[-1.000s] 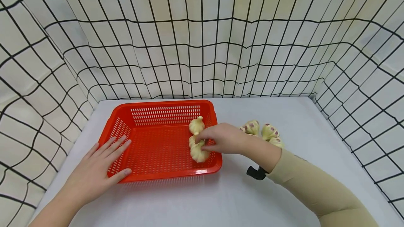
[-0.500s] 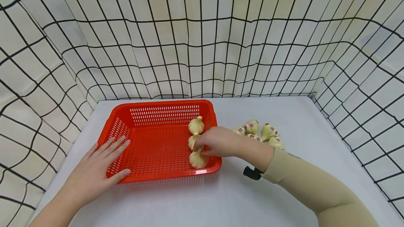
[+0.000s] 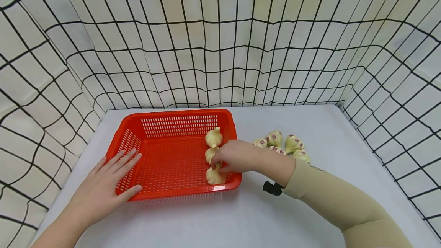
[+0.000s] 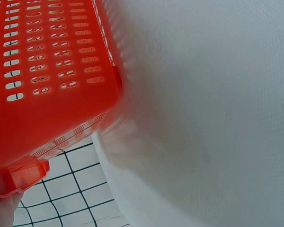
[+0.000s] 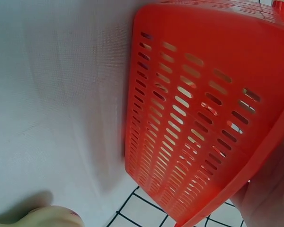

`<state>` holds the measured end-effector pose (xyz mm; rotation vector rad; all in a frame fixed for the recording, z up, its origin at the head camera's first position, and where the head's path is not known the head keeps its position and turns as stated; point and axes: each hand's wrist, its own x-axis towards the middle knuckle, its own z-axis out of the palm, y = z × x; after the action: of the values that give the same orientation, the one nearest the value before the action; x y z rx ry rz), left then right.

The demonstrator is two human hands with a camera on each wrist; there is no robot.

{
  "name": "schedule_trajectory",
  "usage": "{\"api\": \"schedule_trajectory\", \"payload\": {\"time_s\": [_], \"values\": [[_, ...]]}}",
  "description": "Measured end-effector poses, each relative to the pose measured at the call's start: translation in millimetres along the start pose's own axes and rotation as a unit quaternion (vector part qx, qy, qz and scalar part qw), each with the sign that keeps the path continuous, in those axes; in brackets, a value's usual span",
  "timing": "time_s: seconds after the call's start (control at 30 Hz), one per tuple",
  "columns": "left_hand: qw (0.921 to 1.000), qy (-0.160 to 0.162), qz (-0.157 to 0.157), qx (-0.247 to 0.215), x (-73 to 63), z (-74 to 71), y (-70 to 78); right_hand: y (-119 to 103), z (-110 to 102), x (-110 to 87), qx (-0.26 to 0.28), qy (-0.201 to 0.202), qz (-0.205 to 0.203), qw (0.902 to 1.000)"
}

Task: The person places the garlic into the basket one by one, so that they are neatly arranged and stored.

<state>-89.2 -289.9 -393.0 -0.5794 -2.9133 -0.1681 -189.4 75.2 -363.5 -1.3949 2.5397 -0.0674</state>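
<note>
Three pale bulbs (image 3: pixel 213 137) line the right end of the red basket (image 3: pixel 172 193); your right hand (image 3: pixel 234 156) reaches over that rim, curled fingers and thumb pinching the nearest bulb (image 3: pixel 216 176) by its top. Your left hand (image 3: pixel 106 181) spreads loosely over the left rim. Purple-marked bulbs (image 3: pixel 294 143), partly behind your forearm, and a gridded wall (image 3: pixel 227 60) surround you.

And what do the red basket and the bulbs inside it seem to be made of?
Red basket: likely glossy plastic, judging by its rim highlight and evenly slotted walls. Garlic bulbs: possibly satin plastic, given smooth, even coloring, though real garlic isn't ruled out.
</note>
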Motion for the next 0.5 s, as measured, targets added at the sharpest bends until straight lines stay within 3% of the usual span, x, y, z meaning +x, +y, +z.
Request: {"api": "schedule_trajectory", "payload": {"time_s": [0.5], "values": [[0.9999, 0.01, 0.006, 0.003, -0.3, 1.1, -0.6, 3.2, -20.4, -10.3, 0.037, 0.05, -0.01, 0.998]]}}
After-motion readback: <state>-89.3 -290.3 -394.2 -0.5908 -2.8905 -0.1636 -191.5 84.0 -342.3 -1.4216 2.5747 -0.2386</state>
